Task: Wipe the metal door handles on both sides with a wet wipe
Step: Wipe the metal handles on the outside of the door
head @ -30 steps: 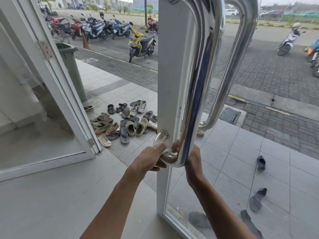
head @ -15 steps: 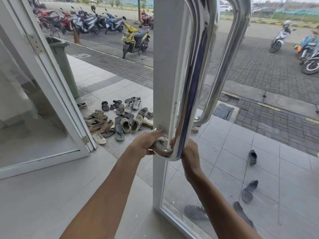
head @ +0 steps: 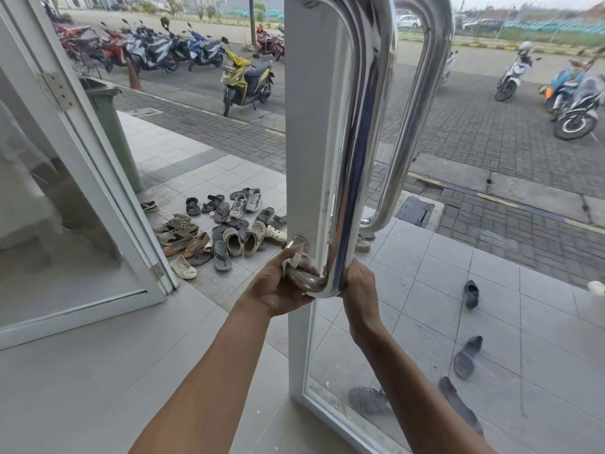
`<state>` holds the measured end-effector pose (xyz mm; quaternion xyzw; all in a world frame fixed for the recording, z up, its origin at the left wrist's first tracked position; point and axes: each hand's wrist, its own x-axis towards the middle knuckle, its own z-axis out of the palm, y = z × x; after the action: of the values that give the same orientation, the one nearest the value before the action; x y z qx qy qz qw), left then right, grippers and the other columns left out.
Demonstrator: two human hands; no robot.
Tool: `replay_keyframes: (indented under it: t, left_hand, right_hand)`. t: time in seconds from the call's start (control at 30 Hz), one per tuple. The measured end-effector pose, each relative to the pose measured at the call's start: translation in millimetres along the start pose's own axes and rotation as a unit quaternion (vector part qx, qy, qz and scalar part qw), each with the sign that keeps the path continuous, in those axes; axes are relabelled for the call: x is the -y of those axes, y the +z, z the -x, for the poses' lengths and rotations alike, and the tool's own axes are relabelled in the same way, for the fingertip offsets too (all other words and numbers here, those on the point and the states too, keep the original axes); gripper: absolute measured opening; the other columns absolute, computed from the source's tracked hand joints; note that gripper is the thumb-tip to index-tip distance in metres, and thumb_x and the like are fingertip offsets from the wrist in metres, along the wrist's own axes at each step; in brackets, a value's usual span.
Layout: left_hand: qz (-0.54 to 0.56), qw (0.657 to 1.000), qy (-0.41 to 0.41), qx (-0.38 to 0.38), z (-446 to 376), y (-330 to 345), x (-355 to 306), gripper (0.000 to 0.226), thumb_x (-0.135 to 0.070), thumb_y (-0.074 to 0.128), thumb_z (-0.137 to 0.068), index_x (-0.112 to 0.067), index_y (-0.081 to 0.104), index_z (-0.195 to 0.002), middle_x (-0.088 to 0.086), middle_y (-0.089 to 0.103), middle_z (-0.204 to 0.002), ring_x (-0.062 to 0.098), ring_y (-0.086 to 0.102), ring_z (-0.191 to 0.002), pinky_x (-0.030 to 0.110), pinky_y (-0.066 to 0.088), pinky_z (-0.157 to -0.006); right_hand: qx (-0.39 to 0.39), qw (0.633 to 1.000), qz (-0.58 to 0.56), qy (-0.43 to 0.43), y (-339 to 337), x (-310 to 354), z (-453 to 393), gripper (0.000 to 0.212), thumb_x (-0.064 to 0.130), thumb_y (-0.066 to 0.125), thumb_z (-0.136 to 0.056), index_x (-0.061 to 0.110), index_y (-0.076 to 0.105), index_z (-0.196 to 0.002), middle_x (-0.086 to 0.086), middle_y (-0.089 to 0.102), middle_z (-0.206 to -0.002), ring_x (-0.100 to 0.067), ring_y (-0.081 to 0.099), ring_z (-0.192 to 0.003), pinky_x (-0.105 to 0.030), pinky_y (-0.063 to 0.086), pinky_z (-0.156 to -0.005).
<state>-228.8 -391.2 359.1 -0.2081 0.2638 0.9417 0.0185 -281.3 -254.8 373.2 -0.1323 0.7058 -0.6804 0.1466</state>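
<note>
My left hand (head: 278, 286) pinches the wet wipe (head: 292, 261) around the near door handle (head: 352, 158) at its lower elbow, cleaning the mount. My right hand (head: 360, 283), at 3 o'clock, braces the door frame (head: 307, 142); its fingers are hidden, grip unknown.

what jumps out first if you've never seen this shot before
The big polished metal door handle running down the middle of the frame on the white door edge, with its twin behind the glass. At its bottom bend the left hand presses a white wipe to the tube while the right hand grips from the other side. Beyond, a heap of shoes lies on the tiles.
</note>
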Motion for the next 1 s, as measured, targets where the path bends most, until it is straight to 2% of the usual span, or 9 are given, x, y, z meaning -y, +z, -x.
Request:
replay_keyframes:
  t: [0.07,0.17,0.27,0.4,0.53,0.63,0.7,0.8,1.0]
  left_hand:
    - [-0.054,0.998,-0.004,-0.03,0.6,1.4,-3.5,0.02,-0.031,0.069,-0.081,-0.019,0.057,-0.07,-0.008,0.057,-0.063,0.014,0.062,-0.062,0.033,0.047,-0.077]
    - [-0.139,0.985,0.0,-0.104,-1.7,6.1,-11.8,0.016,-0.029,0.07,-0.084,-0.019,0.059,-0.079,-0.004,0.061,-0.065,0.013,0.061,-0.066,0.031,0.046,-0.075]
    - [-0.271,0.94,0.027,-0.206,-6.0,15.3,-16.1,0.013,-0.024,0.073,-0.083,-0.015,0.064,-0.084,0.003,0.065,-0.07,0.016,0.062,-0.068,0.032,0.05,-0.078]
    - [-0.433,0.839,0.118,-0.308,-12.7,23.6,-15.5,0.019,-0.02,0.07,-0.082,-0.004,0.067,-0.091,0.009,0.067,-0.079,0.018,0.063,-0.068,0.027,0.05,-0.067]
    - [-0.634,0.674,0.149,-0.348,-13.7,33.2,-13.5,0.05,-0.031,0.062,-0.088,-0.01,0.053,-0.132,0.011,0.066,-0.12,0.031,0.061,-0.112,0.04,0.05,-0.096]
    - [-0.739,0.571,0.127,-0.336,-10.0,42.8,-14.8,0.053,-0.037,0.05,-0.098,-0.002,0.039,-0.137,0.015,0.06,-0.131,0.035,0.056,-0.121,0.043,0.046,-0.099]
    - [-0.776,0.533,0.104,-0.321,-8.5,45.5,-17.2,0.046,-0.033,0.042,-0.102,-0.001,0.04,-0.135,0.016,0.059,-0.133,0.036,0.055,-0.123,0.044,0.045,-0.099]
    - [-0.795,0.51,0.1,-0.313,-5.0,46.8,-18.2,0.042,-0.033,0.037,-0.104,-0.004,0.042,-0.135,0.015,0.06,-0.134,0.034,0.055,-0.124,0.042,0.042,-0.098]
    - [-0.78,0.514,0.137,-0.329,-3.6,33.2,-21.6,0.046,-0.039,0.029,-0.106,-0.016,0.055,-0.136,0.014,0.062,-0.134,0.032,0.056,-0.122,0.035,0.035,-0.088]
  right_hand:
    - [-0.001,1.0,0.002,-0.002,-0.2,1.3,0.7,0.036,0.021,0.04,-0.107,0.008,0.055,-0.077,-0.014,0.053,-0.073,-0.023,0.048,-0.069,-0.039,0.043,-0.068]
    - [0.001,1.0,0.001,0.002,-0.5,1.3,1.3,0.033,0.018,0.039,-0.106,0.009,0.056,-0.079,-0.015,0.052,-0.074,-0.025,0.048,-0.07,-0.041,0.044,-0.07]
    - [0.003,1.0,-0.006,0.004,-0.8,1.8,1.8,0.032,0.015,0.038,-0.105,0.01,0.054,-0.077,-0.013,0.051,-0.073,-0.023,0.046,-0.069,-0.04,0.044,-0.07]
    - [0.006,1.0,-0.001,0.008,-0.7,1.0,1.9,0.034,0.01,0.04,-0.103,0.012,0.051,-0.07,-0.006,0.051,-0.067,-0.015,0.045,-0.062,-0.037,0.043,-0.067]
    - [0.006,1.0,-0.016,0.017,-0.1,-0.6,0.9,0.03,0.011,0.04,-0.103,0.01,0.054,-0.076,-0.011,0.05,-0.072,-0.021,0.045,-0.068,-0.04,0.043,-0.071]
    - [0.013,0.999,-0.03,0.018,0.9,0.1,2.8,0.027,0.018,0.041,-0.1,0.009,0.056,-0.08,-0.014,0.052,-0.075,-0.023,0.047,-0.071,-0.041,0.044,-0.072]
    - [0.018,0.999,-0.036,0.017,1.9,2.5,5.1,0.033,0.026,0.04,-0.091,-0.001,0.055,-0.079,-0.015,0.053,-0.077,-0.023,0.048,-0.072,-0.04,0.044,-0.071]
    - [0.031,0.999,-0.034,0.015,3.0,3.9,6.6,0.048,0.029,0.039,-0.083,-0.018,0.051,-0.089,-0.017,0.054,-0.078,-0.024,0.05,-0.072,-0.04,0.045,-0.069]
    - [0.045,0.998,-0.03,0.024,1.6,-2.1,5.1,0.042,0.023,0.039,-0.085,-0.016,0.052,-0.094,-0.017,0.057,-0.081,-0.024,0.054,-0.074,-0.038,0.052,-0.066]
